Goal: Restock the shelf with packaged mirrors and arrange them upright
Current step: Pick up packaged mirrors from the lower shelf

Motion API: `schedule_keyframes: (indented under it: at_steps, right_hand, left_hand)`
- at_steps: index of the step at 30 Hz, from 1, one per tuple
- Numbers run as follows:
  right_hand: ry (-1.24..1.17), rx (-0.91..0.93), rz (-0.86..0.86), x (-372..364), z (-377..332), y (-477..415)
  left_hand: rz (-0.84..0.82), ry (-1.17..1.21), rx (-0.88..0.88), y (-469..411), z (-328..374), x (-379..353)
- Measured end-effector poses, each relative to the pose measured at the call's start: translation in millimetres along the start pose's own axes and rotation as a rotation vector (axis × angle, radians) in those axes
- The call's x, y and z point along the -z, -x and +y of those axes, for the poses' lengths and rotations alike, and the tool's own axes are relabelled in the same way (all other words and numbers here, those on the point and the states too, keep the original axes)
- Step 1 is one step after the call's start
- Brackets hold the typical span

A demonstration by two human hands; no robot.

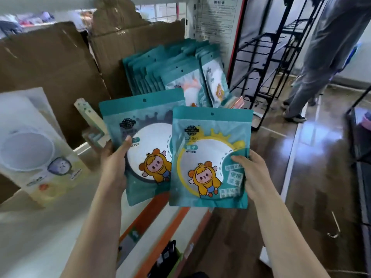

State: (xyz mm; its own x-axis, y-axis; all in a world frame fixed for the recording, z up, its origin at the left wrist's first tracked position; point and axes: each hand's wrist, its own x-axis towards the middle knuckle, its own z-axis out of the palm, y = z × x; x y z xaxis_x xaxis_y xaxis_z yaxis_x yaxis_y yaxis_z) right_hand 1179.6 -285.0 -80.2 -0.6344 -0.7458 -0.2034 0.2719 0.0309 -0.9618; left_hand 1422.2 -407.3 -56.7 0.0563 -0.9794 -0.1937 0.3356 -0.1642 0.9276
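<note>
Item in hand: 2 flat teal plastic pouches, each printed "MIRROR" and showing 1 round mirror disc and 1 cartoon figure in a yellow hood.

- The left grip [114, 163], a bare hand, holds the dark-rimmed teal mirror pouch [140, 125] by its left edge, thumb on the front face; the fingers behind are hidden.
- The right grip [251, 173], also bare, holds the yellow-rimmed teal mirror pouch [210, 157] by its right edge, fingertips curled over the front.
- The 2 pouches overlap, the yellow-rimmed one in front; both are upright, in the air, above the front edge of the white shelf board [50, 227].

Handling, as judged:
- Each pouch appears light; 1 hand carries it without strain.
- The film looks glossy and probably slick; the disc inside is likely stiff and breakable, while the margins are soft.
- Take hold at a side margin or below the disc; avoid pressure on the disc centre; set down on the bottom edge, without dropping.

Counts:
- 2 pouches in hand.
- 1 packed row of upright teal pouches [160, 71] at the back of the shelf, leaning slightly; well over 10 tops show, but the exact number cannot be told.
- 1 pale mirror package [40, 141] lies tilted at left.
- Brown cardboard panels [50, 67] stand behind.
- 1 black wire rack [267, 57] and 1 other person's legs [317, 67] are at right.
</note>
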Motion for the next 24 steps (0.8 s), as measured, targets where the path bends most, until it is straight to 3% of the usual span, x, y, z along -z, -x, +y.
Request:
schedule_keyframes:
  at_steps: [12, 24]
  right_hand:
    - [-0.045, 0.011, -0.042, 10.5, -13.8, -110.3]
    - [-0.008, 0.04, -0.305, 29.4, -64.8, -289.5]
  left_hand:
    - [0.01, 0.028, -0.058, -42.4, -14.1, -80.9]
    - [0.168, 0.026, -0.26, -92.4, -45.0, -198.8]
